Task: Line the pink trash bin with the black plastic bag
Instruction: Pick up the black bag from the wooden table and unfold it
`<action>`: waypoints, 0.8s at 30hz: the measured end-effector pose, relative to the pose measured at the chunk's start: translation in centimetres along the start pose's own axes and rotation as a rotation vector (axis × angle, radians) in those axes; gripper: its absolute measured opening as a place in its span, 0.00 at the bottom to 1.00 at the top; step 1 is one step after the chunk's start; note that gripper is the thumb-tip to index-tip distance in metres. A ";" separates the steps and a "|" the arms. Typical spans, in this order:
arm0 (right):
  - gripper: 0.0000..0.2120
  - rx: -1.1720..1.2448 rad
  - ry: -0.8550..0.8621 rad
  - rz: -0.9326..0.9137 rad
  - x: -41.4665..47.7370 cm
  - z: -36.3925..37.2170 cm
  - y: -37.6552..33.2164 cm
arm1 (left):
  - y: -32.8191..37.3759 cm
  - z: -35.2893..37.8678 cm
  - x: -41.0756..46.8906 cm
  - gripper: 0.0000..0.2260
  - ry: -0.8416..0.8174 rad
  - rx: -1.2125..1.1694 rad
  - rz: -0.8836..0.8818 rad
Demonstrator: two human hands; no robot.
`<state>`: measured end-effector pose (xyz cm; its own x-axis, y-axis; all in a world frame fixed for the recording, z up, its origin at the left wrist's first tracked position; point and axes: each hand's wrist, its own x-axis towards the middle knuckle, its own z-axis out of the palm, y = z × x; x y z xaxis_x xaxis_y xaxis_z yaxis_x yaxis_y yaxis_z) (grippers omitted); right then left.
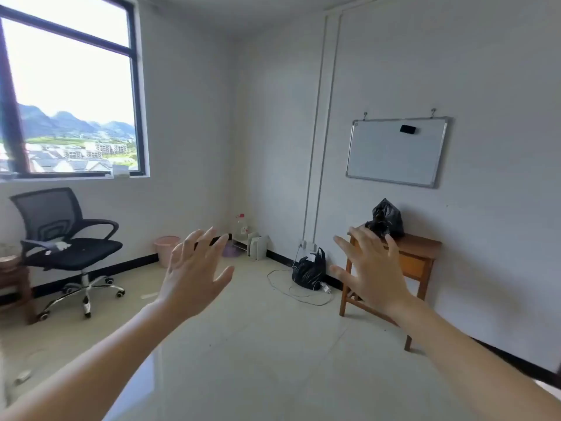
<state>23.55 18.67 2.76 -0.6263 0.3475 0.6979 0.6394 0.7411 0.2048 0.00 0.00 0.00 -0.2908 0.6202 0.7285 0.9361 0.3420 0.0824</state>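
While nothing is held, left hand (194, 278) and right hand (372, 275), fingers spread wide.

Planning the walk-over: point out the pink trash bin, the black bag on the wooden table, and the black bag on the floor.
pink trash bin (164, 249): head view, front wall below the rim.
black bag on the wooden table (388, 218): head view, crumpled middle.
black bag on the floor (308, 270): head view, bulging body.

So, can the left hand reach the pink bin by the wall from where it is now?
Probably not yet. The left hand is open and empty, raised in mid-air, while the pink bin stands far off on the floor against the wall, beside the office chair. Nothing blocks the way; the person must walk closer.
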 end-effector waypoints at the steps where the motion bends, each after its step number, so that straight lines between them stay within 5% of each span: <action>1: 0.25 0.013 -0.008 0.002 0.0 0.7 -0.1 | 0.0 0.5 -0.1 0.25 -0.036 0.010 0.002; 12: 0.25 -0.015 -0.042 0.025 0.8 5.4 6.3 | 3.3 8.2 4.6 0.25 -0.039 0.018 0.043; 19: 0.26 -0.011 -0.059 0.052 1.9 7.8 14.9 | 10.4 13.8 11.4 0.39 -0.158 -0.070 0.009; 24: 0.24 -0.007 -0.086 0.077 2.0 11.6 19.2 | 13.9 18.2 14.4 0.37 -0.167 -0.053 0.046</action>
<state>29.35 40.27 0.13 -0.6108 0.4519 0.6502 0.6903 0.7062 0.1576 5.18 26.52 -0.72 -0.2717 0.7446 0.6097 0.9571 0.2755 0.0900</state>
